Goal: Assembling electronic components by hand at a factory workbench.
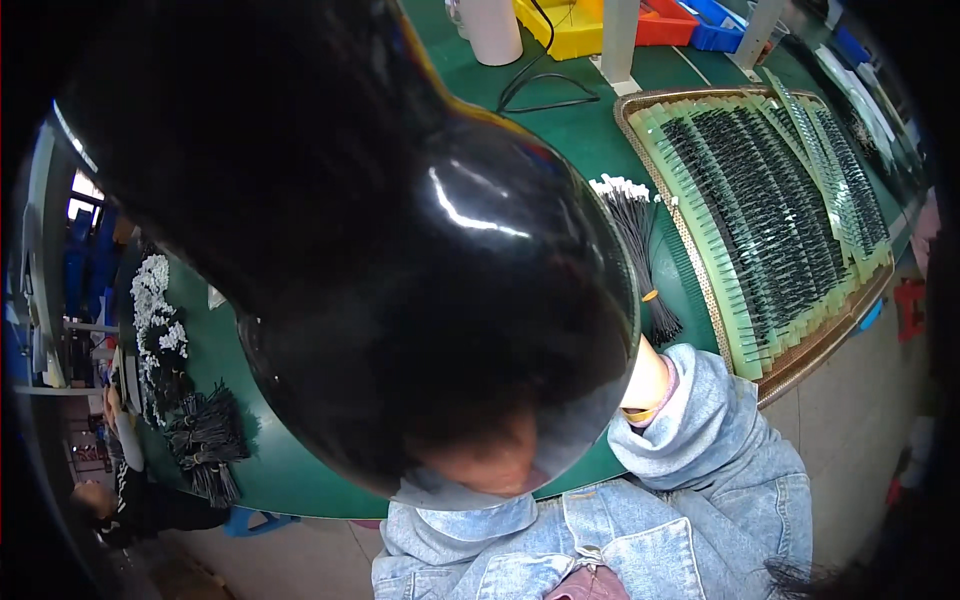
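Observation:
A large glossy black object with a round head and a thick neck fills the middle of the view and hides the work area. My right wrist, in a rolled denim sleeve with a band round it, reaches in behind its right edge; that hand's fingers are hidden. My left sleeve ends under the head's lower edge, and the left hand does not show. Just beyond the right wrist lies a bundle of black cables with white connectors, tied with an orange band. Whatever the hands hold is hidden.
On the green table, a wicker tray at right holds rows of green strips with black parts. Cable bundles and white connectors lie at left. Behind are a yellow bin and metal posts. Another person is at far left.

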A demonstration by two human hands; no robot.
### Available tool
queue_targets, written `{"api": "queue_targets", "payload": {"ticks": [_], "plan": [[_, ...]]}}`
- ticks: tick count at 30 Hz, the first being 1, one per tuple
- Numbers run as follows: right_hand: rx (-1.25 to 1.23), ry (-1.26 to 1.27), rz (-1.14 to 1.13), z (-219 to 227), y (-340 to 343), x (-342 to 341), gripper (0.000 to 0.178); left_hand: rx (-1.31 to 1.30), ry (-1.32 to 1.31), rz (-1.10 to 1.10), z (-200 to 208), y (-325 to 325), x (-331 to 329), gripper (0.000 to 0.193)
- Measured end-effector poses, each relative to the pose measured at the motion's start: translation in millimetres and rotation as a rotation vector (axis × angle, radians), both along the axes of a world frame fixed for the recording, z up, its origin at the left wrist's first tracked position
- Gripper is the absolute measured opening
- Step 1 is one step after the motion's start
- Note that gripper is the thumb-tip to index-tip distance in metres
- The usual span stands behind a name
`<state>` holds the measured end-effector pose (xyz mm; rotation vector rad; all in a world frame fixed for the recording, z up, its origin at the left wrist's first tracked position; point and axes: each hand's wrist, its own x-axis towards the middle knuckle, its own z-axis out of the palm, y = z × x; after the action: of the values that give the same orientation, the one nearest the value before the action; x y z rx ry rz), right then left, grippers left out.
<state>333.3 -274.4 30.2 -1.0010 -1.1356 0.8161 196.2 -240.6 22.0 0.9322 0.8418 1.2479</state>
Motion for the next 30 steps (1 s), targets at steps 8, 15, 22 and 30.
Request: {"api": "queue_targets", "payload": {"ticks": [8, 15, 22, 30], "plan": [[-0.096, 0.246, 0.045, 8.7, -3.2, -0.7, 0.017, -0.118, -0.21, -0.248, 9.4, 5.9, -6.2, 0.031], [0.09, -0.159, -0.07, 22.5, -9.1, 7.8, 0.02, -0.3, -0.16, -0.376, -6.7, 17.8, -12.6, 0.039], [-0.039, 0.067, 0.024, 7.6, -1.6, 1.2, 0.017, -0.228, -0.303, -0.362, 2.9, 14.1, -3.1, 0.045], [-0.151, 0.317, 0.152, -2.8, 7.1, -5.6, 0.015, -0.131, -0.358, -0.417, -30.5, 26.3, -33.2, 0.047]]}}
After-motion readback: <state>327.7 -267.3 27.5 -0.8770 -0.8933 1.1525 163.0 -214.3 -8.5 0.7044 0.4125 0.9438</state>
